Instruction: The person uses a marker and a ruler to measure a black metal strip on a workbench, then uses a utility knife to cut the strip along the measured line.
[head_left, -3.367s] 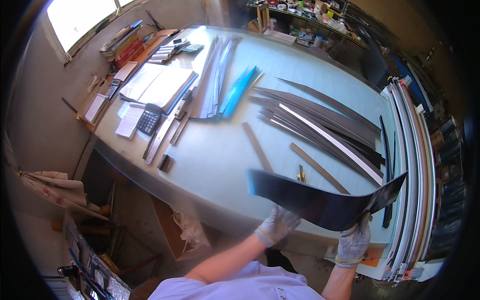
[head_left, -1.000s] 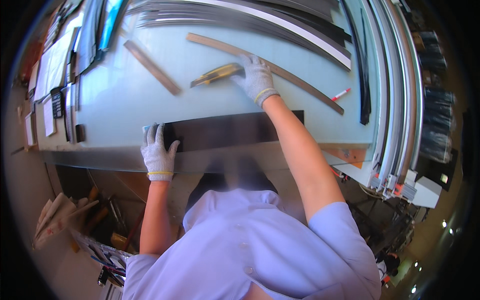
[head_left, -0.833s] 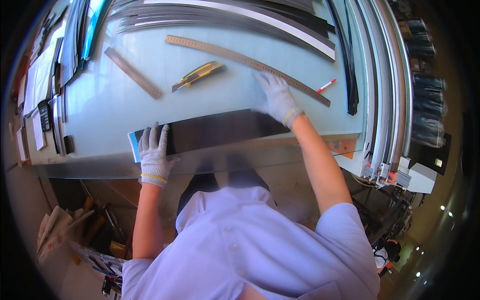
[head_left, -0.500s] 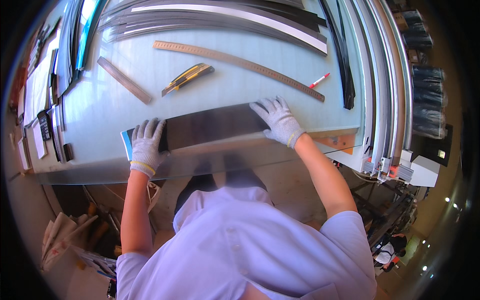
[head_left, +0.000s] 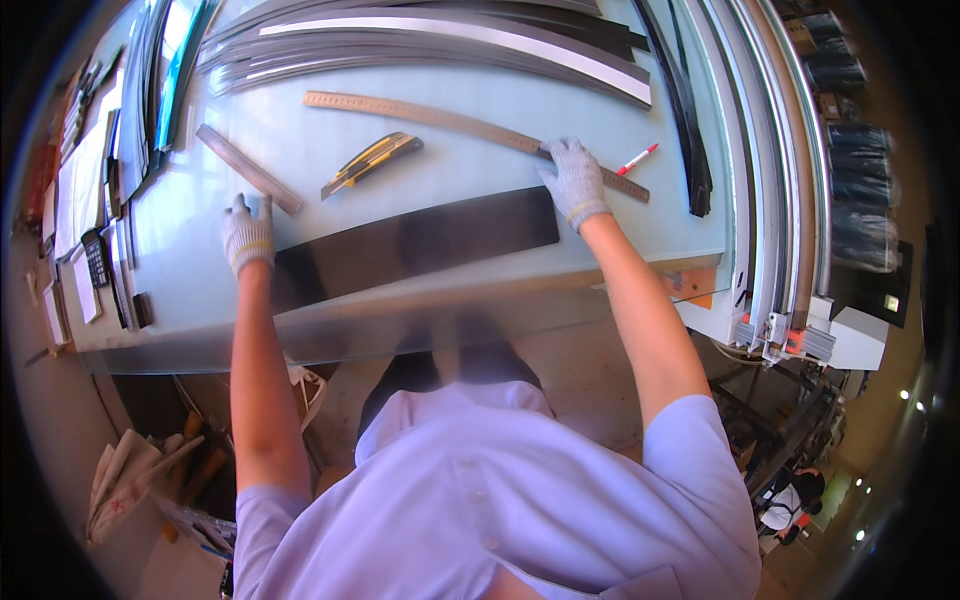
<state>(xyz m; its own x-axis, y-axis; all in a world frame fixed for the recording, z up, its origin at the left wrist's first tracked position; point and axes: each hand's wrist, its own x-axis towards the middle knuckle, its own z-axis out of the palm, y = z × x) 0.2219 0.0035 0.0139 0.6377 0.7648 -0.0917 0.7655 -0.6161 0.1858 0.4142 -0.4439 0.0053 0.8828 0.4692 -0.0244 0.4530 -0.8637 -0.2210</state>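
Two gloved hands — left hand (head_left: 247, 232), right hand (head_left: 573, 180) (on long ruler (head_left: 470, 130)) — dark strip (head_left: 415, 245).

The bench (head_left: 450, 150) is pale blue-green. On it lies a long black strip (head_left: 410, 245), glossy and plain. Both hands wear speckled grey-white knit gloves: the left hand (head_left: 247, 232) and the right hand (head_left: 574, 180). The utility knife (head_left: 372, 163) is yellow and black. The long ruler (head_left: 450, 120) is tan-brown; the marker (head_left: 636, 159) is white with a red tip. The shirt (head_left: 500, 510) is light lavender.

Long dark strip (head_left: 415, 245) flat near table edge; metal ruler (head_left: 470, 125) beyond
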